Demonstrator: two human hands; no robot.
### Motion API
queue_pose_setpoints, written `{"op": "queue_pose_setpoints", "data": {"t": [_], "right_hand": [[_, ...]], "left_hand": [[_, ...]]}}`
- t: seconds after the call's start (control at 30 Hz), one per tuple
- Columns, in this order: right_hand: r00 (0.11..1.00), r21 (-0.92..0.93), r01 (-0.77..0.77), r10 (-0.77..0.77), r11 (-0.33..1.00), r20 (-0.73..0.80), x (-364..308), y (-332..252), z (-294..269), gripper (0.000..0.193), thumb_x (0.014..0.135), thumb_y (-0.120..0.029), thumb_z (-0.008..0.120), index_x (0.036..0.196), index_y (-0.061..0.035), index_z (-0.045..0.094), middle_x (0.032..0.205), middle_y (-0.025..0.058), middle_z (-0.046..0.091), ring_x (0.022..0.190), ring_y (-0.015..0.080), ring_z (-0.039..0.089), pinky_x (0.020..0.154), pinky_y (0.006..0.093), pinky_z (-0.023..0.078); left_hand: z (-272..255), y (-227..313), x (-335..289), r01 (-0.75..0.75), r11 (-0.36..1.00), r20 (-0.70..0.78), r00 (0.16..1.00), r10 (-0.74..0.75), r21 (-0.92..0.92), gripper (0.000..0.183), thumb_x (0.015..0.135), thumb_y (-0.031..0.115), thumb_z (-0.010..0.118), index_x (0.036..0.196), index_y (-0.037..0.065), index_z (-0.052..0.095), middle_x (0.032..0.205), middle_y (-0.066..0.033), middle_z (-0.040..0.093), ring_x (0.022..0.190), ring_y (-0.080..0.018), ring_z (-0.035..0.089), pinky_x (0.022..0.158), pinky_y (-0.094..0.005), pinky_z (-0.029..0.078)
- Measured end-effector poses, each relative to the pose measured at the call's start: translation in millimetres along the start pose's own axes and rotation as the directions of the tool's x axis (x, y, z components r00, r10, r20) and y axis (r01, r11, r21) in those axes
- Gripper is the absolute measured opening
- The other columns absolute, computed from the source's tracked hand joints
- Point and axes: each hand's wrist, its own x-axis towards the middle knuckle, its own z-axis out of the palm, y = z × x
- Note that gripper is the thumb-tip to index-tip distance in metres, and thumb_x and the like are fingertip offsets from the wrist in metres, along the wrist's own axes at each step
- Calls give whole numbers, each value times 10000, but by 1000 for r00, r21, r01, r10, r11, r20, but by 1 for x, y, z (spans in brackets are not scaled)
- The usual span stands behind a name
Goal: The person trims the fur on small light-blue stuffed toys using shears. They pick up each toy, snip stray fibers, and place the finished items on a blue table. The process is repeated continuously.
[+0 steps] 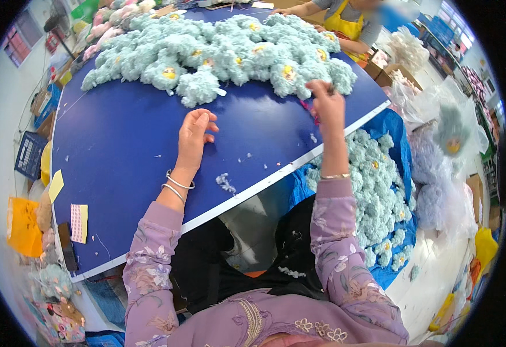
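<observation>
My left hand (195,130) hovers over the blue tabletop (253,124) with loosely bent fingers apart and nothing in them. To the right, my right hand (328,107) is raised near the table's edge, its fingers curled in. A thin pink object (309,109) shows beside that palm; its kind and whether I grip it cannot be made out. Just beyond both hands lies a wide heap of fluffy pale-blue plush pieces (230,55), several with yellow faces. One single plush piece (199,88) sits at the heap's near edge, closest to my left hand.
Below the table's right edge, a blue sheet (400,136) holds many similar plush pieces (374,191). A blurred plush (452,130) appears by clear plastic bags (443,196). Across the table a person in a yellow apron (345,26) works. Yellow paper (79,222) and fluff scraps (225,183) lie on the tabletop.
</observation>
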Motion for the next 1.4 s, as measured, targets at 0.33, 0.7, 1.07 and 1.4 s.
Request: {"op": "queue_pose_setpoints", "data": {"t": [0.33,0.7,1.07,1.4], "right_hand": [[906,24,-65,49,998,421,-32,41,55,318,970,-254,475,809,-18,615,765,48,649,587,105,531,516,258,438],[676,-115,-289,287,951,678,-57,9,56,395,853,-405,678,973,-34,611,669,-15,503,491,59,423,423,231,363],[591,9,-380,236,925,772,-71,13,62,231,873,-210,607,1033,-54,545,638,-51,421,476,48,356,433,231,314],[812,167,-23,-79,986,579,-78,48,86,419,691,-284,691,971,21,623,782,84,644,637,134,572,541,301,477]], "left_hand": [[-23,-11,104,-168,96,117,910,397,981,736,704,260,753,1336,87,417,1357,-202,421,1282,-425,345,1052,-489,313],[37,6,-1,-688,233,562,707,430,687,670,575,23,715,1191,82,458,1294,-171,448,1190,-388,433,1033,-452,367],[23,13,-19,-497,694,313,868,385,522,599,779,75,598,1347,20,416,1319,-166,474,1219,-290,464,1042,-371,358],[45,13,-27,-386,850,303,909,285,358,687,810,77,582,1439,10,315,1462,-182,352,1357,-315,345,1127,-404,246]]}}
